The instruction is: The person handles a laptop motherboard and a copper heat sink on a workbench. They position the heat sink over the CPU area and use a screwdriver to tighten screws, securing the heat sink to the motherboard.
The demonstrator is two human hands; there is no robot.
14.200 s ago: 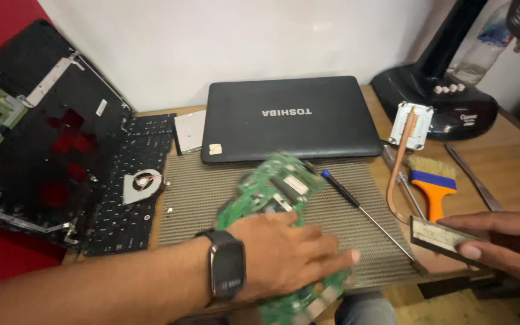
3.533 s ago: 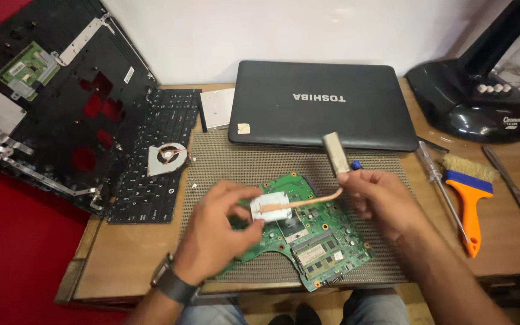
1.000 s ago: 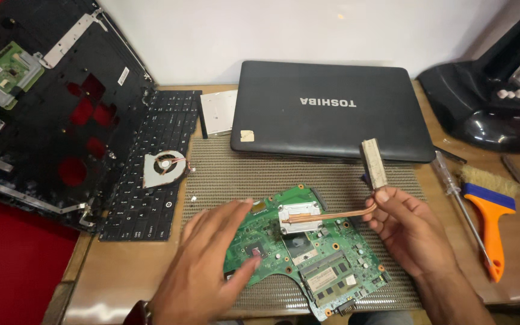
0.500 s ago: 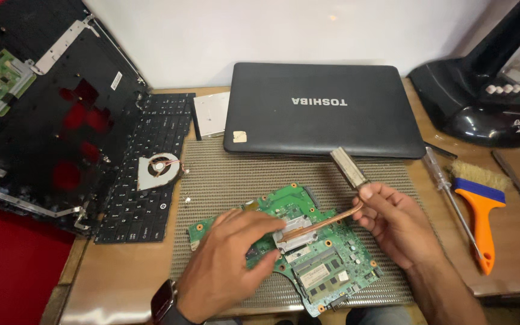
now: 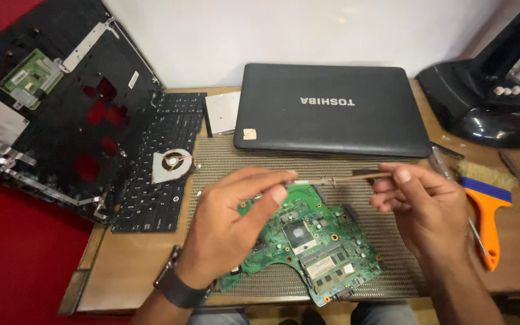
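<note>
Both hands, left hand (image 5: 233,225) and right hand (image 5: 422,207), pinch the thin copper heat pipe (image 5: 338,178) with closed fingers, level above the green motherboard (image 5: 308,244) mid-tabletop. Judged step: heat pipe lifted clear; next calls for steady, level carrying.

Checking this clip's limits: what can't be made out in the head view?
- Heatsink: edge-on, ends covered by left hand and right hand.
- Board: left part behind the left hand.
- Brush: bristles blurred.
- Black stand: cut by the right edge.
</note>
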